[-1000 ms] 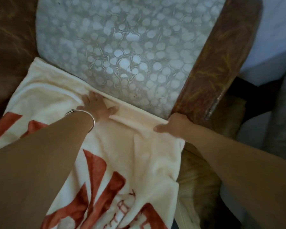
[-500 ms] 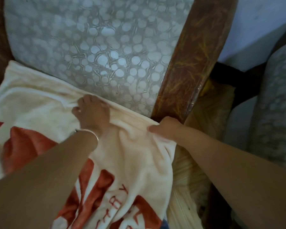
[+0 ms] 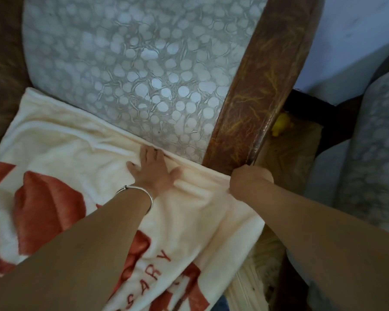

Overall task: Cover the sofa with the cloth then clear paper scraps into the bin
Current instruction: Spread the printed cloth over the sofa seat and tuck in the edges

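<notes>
Cream cloth (image 3: 81, 151) spread over sofa seat, edge at backrest cushion (image 3: 130, 70). Left hand (image 3: 154, 171) flat, fingers apart, pressing it. Right hand (image 3: 248, 179) apparently fisted on cloth corner beside armrest (image 3: 263, 86).

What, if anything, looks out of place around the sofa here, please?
A small yellow toy-like object sits wedged in the gap behind the brown wooden armrest, off the seat. Otherwise the cream cloth with red print lies fairly flat.

person | arms bare, no sleeves visible | left hand (image 3: 154, 169): thin silver bangle (image 3: 142, 194) at wrist | right hand (image 3: 249, 179): nothing worn
</notes>
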The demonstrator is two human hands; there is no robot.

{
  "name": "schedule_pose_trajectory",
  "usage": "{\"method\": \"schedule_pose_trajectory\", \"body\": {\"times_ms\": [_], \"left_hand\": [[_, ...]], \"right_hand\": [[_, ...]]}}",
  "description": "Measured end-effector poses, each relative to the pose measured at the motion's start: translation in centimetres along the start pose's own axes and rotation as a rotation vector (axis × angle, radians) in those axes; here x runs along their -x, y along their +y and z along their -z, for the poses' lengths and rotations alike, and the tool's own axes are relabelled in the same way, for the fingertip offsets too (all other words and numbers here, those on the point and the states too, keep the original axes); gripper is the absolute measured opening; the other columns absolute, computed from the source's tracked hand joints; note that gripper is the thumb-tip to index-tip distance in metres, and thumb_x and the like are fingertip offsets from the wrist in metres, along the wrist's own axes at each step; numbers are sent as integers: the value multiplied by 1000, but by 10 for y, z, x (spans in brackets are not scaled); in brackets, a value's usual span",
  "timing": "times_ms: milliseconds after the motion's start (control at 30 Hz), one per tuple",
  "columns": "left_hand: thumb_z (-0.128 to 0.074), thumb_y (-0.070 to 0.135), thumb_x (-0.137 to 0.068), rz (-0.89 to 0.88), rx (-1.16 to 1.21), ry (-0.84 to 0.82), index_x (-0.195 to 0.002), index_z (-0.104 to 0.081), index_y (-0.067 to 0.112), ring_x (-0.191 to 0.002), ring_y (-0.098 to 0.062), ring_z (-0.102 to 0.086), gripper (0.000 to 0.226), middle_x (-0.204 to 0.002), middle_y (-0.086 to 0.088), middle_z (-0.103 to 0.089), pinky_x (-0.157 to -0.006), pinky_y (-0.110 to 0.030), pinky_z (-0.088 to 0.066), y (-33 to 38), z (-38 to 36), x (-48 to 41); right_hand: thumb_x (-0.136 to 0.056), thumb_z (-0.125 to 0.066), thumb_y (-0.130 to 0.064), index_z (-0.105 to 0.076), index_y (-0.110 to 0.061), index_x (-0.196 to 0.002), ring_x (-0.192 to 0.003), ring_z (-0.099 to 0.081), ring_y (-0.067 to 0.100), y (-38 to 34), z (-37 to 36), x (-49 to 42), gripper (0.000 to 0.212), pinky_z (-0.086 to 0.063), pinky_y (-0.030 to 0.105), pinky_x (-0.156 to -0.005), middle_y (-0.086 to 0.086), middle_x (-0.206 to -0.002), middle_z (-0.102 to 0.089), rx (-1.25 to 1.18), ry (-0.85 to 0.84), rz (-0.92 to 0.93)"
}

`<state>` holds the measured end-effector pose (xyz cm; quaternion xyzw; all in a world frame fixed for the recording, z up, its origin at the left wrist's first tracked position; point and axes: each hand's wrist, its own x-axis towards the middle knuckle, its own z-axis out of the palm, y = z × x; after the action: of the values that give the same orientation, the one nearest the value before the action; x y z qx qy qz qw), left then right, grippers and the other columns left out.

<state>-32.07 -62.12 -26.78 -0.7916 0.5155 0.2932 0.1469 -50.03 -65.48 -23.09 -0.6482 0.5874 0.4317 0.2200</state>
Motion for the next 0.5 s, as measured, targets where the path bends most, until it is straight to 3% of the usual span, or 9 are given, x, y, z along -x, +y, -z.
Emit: {"method": "schedule_pose_trajectory", "body": {"times_ms": [100,167,233,300,367,500], "left_hand": [[-41,47,-93,-50,123,48,-148,-22,14,-148,-16,0,67,-159,0,-9,-115,-54,-8,-15,6,0],[-47,33,-93,-135,250,154,-143,-31,12,-146,-18,-18,56,-156,-3,-23,-117,-46,-17,-28,8,5],[-50,20,-92,-202,331,239,-142,-33,10,-143,-22,-25,54,-153,-7,-29,-117,-39,-23,-40,10,16],[-48,12,-92,-170,310,296,-144,-31,11,-144,-20,-21,54,-154,-4,-26,-115,-35,-22,-67,9,34],[-46,7,-90,-123,263,361,-143,-31,15,-143,-19,-20,55,-155,-2,-24,-114,-33,-21,-98,6,51],[-44,2,-87,26,247,496,-141,-36,14,-142,-24,-23,55,-152,-5,-30,-115,-41,-18,-187,-7,88]], "right_hand": [[-88,-47,-3,-61,-8,-118,-111,-57,35,-13,0,8,33,-50,48,-83,11,-122,-59,61,10,5],[-88,-47,-1,-62,-8,-117,-106,-59,34,-23,1,18,33,-50,46,-81,11,-118,-62,103,72,49],[-89,-46,-2,-63,-10,-114,-103,-61,30,-37,5,27,31,-49,39,-84,8,-114,-64,71,210,136],[-91,-43,-5,-58,-12,-118,-108,-59,28,-69,7,39,31,-45,35,-85,6,-118,-61,13,344,266],[-93,-41,-9,-49,-11,-124,-118,-49,29,-105,7,56,32,-42,39,-90,9,-127,-51,-41,436,406],[-93,-44,-17,-44,-9,-128,-122,-39,30,-190,-10,95,35,-40,42,-95,11,-132,-41,-28,437,582]]}}
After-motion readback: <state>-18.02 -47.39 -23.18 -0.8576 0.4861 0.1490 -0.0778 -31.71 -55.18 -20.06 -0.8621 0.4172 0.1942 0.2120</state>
